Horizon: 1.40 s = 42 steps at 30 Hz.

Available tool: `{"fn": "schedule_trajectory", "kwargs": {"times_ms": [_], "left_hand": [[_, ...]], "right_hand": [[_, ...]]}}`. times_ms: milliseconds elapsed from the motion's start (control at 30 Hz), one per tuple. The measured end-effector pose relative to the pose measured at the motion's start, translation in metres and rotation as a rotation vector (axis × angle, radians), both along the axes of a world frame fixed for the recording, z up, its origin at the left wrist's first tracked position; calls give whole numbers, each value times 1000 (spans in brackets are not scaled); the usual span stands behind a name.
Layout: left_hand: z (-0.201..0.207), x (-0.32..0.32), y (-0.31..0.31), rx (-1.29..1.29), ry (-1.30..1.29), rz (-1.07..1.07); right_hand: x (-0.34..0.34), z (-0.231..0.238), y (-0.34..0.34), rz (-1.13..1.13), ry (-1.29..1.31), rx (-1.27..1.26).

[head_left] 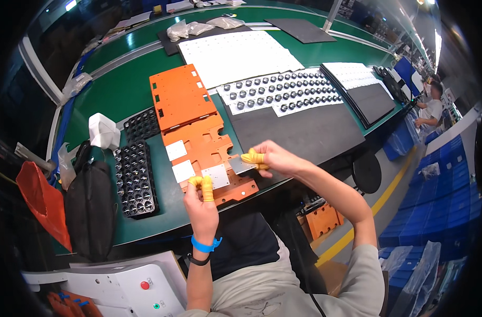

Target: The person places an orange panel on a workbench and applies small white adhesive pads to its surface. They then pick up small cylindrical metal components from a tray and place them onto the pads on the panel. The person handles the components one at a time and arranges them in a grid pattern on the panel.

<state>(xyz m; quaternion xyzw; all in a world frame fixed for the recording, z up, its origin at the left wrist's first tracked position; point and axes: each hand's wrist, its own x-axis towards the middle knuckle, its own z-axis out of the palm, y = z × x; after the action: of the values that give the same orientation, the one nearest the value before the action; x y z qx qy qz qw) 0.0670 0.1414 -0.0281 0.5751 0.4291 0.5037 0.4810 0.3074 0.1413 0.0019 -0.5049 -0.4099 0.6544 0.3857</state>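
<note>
While the left hand (pixel 201 191), its fingertips in yellow cots, is pinched shut on a corner of a white pad (pixel 216 175) seated in the orange jig (pixel 209 158) at the near edge of the green bench (pixel 119 90), a grey sheet (pixel 241 165) is gripped by the closed right hand (pixel 270 158) just beside the jig. A placing step is judged to be in hand; careful alignment would be needed. Farther back, trays of small rings (pixel 280 92) are laid out.

A black bag (pixel 90 208) lies beside a red sack (pixel 42 203).

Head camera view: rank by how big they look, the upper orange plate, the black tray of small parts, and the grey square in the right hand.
1. upper orange plate
2. black tray
3. grey square, clearly smallest.
</note>
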Motion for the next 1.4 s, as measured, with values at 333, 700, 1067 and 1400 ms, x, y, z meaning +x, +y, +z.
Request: {"fn": "schedule_trajectory", "kwargs": {"times_ms": [333,700,1067,1400], "left_hand": [[-9,-10,-2,-117,-13,-21],[2,-1,-7,33,9,-38],[7,-2,-8,-100,0,-41],[5,-10,-7,-154,23,-128]], "right_hand": [[96,-33,-3,-4,-1698,1022],[73,-31,-8,-180,-1413,882],[86,-36,31,-374,-1340,819],[96,-43,58,-540,-1632,766]]}}
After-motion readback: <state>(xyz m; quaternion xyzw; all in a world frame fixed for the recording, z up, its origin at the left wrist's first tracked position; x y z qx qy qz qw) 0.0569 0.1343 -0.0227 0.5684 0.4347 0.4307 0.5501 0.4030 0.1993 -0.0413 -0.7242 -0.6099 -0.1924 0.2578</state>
